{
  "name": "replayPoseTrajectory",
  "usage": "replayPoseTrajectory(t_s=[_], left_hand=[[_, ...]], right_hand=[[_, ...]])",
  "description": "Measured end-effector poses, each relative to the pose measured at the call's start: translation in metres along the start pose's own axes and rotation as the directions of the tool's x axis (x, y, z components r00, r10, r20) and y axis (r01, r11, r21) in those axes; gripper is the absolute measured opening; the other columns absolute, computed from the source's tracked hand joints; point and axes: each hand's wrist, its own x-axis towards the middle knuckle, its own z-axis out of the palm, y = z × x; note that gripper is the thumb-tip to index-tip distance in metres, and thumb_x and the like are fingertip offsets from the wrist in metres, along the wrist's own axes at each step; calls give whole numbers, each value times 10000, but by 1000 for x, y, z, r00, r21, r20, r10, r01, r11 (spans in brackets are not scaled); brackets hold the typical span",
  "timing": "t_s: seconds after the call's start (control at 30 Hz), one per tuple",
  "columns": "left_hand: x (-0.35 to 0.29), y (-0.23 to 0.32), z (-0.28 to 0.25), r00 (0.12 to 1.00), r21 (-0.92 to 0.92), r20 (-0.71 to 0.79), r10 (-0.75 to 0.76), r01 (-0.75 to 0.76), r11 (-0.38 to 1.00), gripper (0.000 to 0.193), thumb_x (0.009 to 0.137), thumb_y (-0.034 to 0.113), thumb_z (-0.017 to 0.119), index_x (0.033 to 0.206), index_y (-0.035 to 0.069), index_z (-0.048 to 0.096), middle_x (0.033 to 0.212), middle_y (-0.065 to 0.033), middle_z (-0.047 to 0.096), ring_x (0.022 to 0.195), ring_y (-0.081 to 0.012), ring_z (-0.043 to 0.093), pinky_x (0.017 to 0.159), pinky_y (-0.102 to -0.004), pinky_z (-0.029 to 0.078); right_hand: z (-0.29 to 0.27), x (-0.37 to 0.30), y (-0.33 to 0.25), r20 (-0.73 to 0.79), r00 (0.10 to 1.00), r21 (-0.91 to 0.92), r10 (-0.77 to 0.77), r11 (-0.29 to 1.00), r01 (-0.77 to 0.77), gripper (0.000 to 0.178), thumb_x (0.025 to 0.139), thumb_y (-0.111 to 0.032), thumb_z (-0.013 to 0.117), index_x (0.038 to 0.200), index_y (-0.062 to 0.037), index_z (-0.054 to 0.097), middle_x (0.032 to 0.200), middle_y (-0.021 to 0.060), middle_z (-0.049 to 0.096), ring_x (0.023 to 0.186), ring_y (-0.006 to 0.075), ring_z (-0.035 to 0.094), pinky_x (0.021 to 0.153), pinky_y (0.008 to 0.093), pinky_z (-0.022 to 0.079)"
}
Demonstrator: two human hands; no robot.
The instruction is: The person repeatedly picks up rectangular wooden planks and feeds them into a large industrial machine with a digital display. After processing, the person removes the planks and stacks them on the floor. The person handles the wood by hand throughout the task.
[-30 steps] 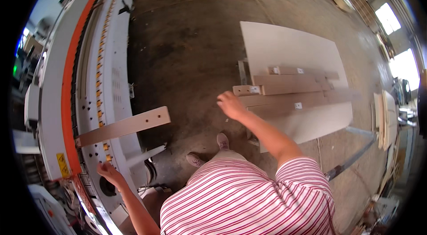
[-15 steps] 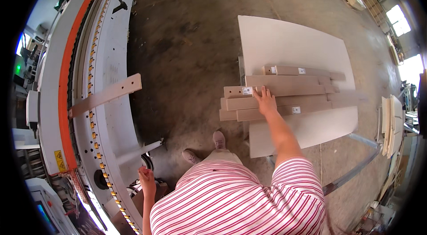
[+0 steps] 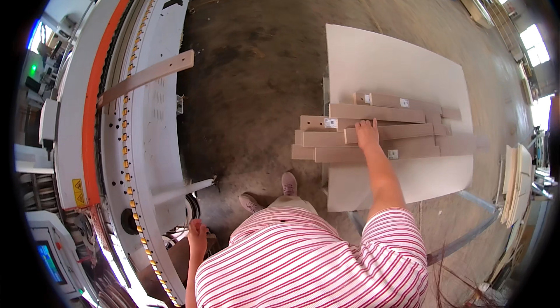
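Observation:
Several long, light-brown board strips (image 3: 373, 111) lie in a loose stack on a large white panel (image 3: 373, 57) to my right. My right hand (image 3: 367, 135) is closed over a strip (image 3: 405, 132) on top of the stack, near its left end. That strip lies slightly askew across the others. White labels stick to some strips, and a labelled one (image 3: 315, 123) beside my hand has dark round holes. Low on the left, my left hand (image 3: 198, 231) hangs by the machine with its fingers curled in and nothing visible in them.
A long machine (image 3: 154, 98) with an orange stripe and yellow rollers runs along my left. One drilled strip (image 3: 149, 76) lies across it and juts over its edge. A control screen (image 3: 49, 261) stands at lower left. Stacked boards (image 3: 516, 185) lean at far right.
My right hand has moved slightly right and closed over a strip, which has shifted right and turned out of line with the stack. The whole view has swung a little.

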Motion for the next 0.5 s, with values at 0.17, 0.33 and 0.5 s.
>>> replayPoseTrajectory(t_s=[0.17, 0.33, 0.5], left_hand=[[14, 67, 16, 984, -370, 170, 62, 6, 929, 211, 974, 214, 571, 1084, 33, 571, 863, -43, 618, 829, -131, 604, 752, -286, 494], [27, 171, 59, 883, -586, 327, 337, -91, 805, 472, 959, 236, 632, 1347, 40, 445, 1239, -93, 558, 1183, -185, 513, 1011, -366, 415], [24, 196, 66, 902, -764, 258, 347, -29, 644, 462, 960, 312, 636, 1295, 31, 487, 1142, -57, 594, 1113, -160, 541, 962, -355, 436]], right_hand=[[-95, 3, -78, 160, 806, 718, -570, 628, 301, 609, 666, -296, 820, 1182, -70, 589, 1147, 89, 609, 1098, 262, 585, 1004, 436, 436], [-202, -15, -227, 55, 392, 958, -919, -61, -279, 493, 866, -309, 706, 1230, -6, 570, 1151, 110, 641, 1020, 174, 623, 885, 314, 501], [-255, -36, -361, -160, 223, 935, -961, -220, -277, 427, 960, -315, 587, 1223, 22, 590, 1017, 96, 694, 934, 166, 657, 861, 302, 514]])
